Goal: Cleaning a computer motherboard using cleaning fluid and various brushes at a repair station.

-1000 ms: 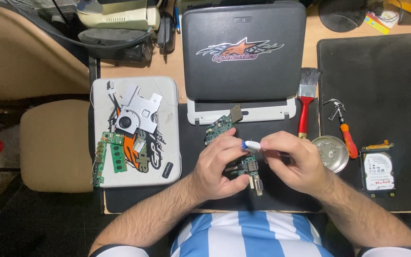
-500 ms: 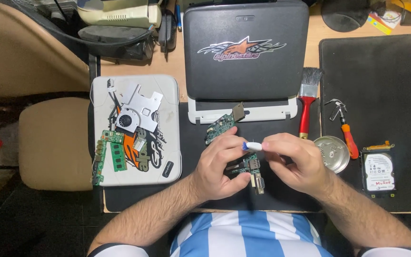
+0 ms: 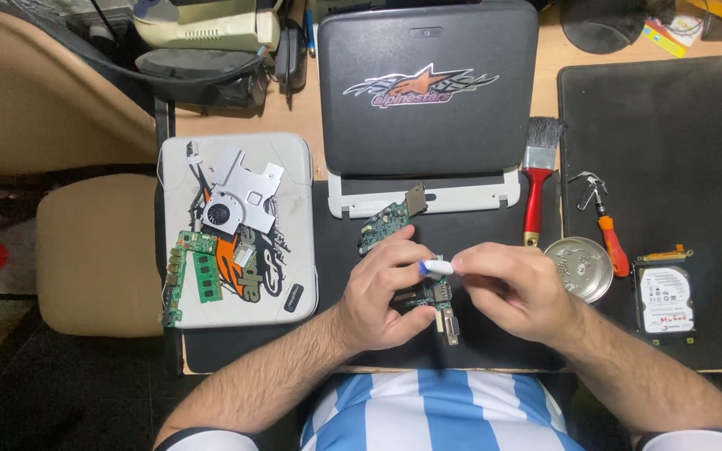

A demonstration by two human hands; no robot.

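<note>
My left hand (image 3: 386, 292) grips a green circuit board (image 3: 390, 221) whose far end sticks out above my fingers and whose near end with a metal connector (image 3: 447, 316) shows below them. My right hand (image 3: 516, 292) pinches a small white stick-like tool with a blue end (image 3: 436, 266), its tip touching my left fingers over the board. Both hands hover above a black mat (image 3: 478, 225) just in front of a closed dark laptop (image 3: 426, 88).
A white panel (image 3: 294, 209) at left holds a fan with metal bracket (image 3: 240, 200) and green boards (image 3: 198, 267). Right of my hands lie a red-handled brush (image 3: 536, 179), a round metal dish (image 3: 578, 267), an orange-handled tool (image 3: 605, 230) and a hard drive (image 3: 666, 299).
My hands and the board stay in almost the same place; only slight finger movement around the white tool.
</note>
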